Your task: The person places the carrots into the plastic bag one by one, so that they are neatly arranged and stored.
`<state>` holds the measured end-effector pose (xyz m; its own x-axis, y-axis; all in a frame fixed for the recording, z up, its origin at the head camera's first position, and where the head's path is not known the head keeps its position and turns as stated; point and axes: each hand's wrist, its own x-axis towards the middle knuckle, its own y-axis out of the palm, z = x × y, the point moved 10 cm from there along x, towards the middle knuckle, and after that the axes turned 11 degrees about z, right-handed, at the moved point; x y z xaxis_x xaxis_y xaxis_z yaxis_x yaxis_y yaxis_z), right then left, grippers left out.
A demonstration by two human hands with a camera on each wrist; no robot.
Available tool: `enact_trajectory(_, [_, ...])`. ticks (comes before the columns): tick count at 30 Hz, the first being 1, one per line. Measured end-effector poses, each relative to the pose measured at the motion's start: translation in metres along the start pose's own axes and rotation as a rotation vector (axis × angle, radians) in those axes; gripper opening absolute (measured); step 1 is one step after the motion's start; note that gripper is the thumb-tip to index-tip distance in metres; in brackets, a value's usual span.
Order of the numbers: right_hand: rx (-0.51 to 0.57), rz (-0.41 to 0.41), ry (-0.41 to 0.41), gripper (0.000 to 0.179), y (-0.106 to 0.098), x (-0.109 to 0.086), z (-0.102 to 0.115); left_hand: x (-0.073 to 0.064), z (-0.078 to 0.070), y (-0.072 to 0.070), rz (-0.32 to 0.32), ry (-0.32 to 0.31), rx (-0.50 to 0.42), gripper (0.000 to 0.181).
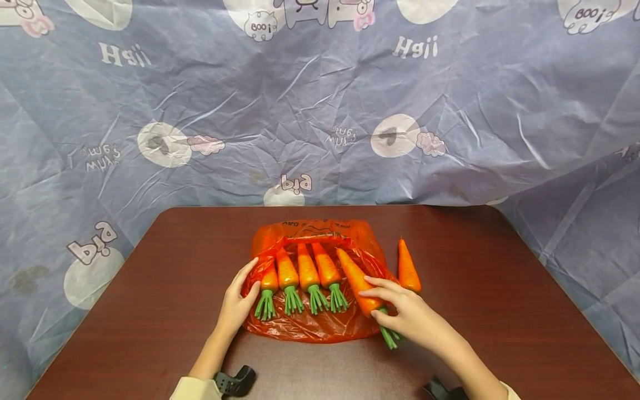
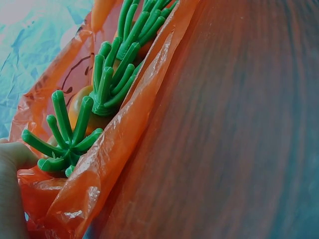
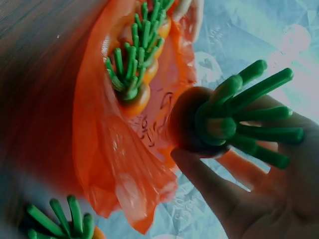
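A translucent red plastic bag [image 1: 325, 330] lies on the table with its mouth facing me. Several carrots with green stubby tops, one of them the carrot [image 1: 307, 268] near the middle, lie in a row in the mouth, tips pointing inward. My left hand [image 1: 234, 305] holds the bag's left edge between thumb and fingers, beside the leftmost carrot top [image 2: 65, 144]. With thumb and fingers, my right hand [image 1: 412, 315] grips another carrot [image 1: 354, 273] near its thick end, its tip at the bag's right side. The right wrist view shows this carrot's green top [image 3: 249, 119] close up.
One more carrot [image 1: 408, 271] lies on the table to the right of the bag, partly behind my right hand. The dark brown table [image 1: 165, 311] ends at a wrinkled grey-blue printed cloth [image 1: 320, 111] hanging behind it.
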<state>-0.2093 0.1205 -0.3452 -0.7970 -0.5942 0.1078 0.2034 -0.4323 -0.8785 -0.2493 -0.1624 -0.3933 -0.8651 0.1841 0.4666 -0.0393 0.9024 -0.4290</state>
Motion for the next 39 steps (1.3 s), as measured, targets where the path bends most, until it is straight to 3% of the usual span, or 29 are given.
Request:
enact_trajectory(4, [-0.001,0.052,0.045,0.033,0.010,0.008,-0.004,0.000,0.000,0.000,0.001,0.003,0.000,0.047])
enact_trajectory(14, [-0.087,0.067,0.079,0.032,0.026,0.031,-0.007,-0.001,0.001,0.000,-0.001,0.005,-0.006,0.047])
enact_trajectory(29, [-0.213,-0.055,0.108,0.033,0.038,0.060,-0.023,0.000,0.000,0.001,0.000,0.011,0.005,0.048])
enact_trajectory(39, [-0.226,-0.053,0.128,0.033,0.042,0.076,-0.032,0.000,-0.001,0.000,-0.005,0.005,0.007,0.048])
